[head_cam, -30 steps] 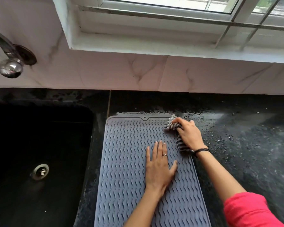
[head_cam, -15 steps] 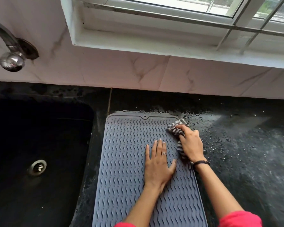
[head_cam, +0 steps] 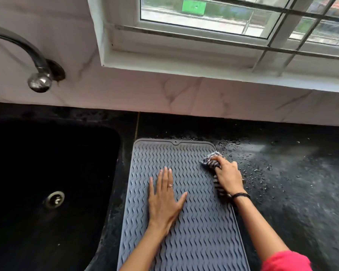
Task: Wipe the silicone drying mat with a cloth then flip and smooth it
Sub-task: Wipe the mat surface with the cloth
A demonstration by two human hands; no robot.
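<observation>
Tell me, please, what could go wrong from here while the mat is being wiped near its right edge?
The cloth in the right hand works beside wet crumbs on the counter; a stray stroke may drag them onto the mat. The left hand pins only the middle, so the far corner could ruck.
</observation>
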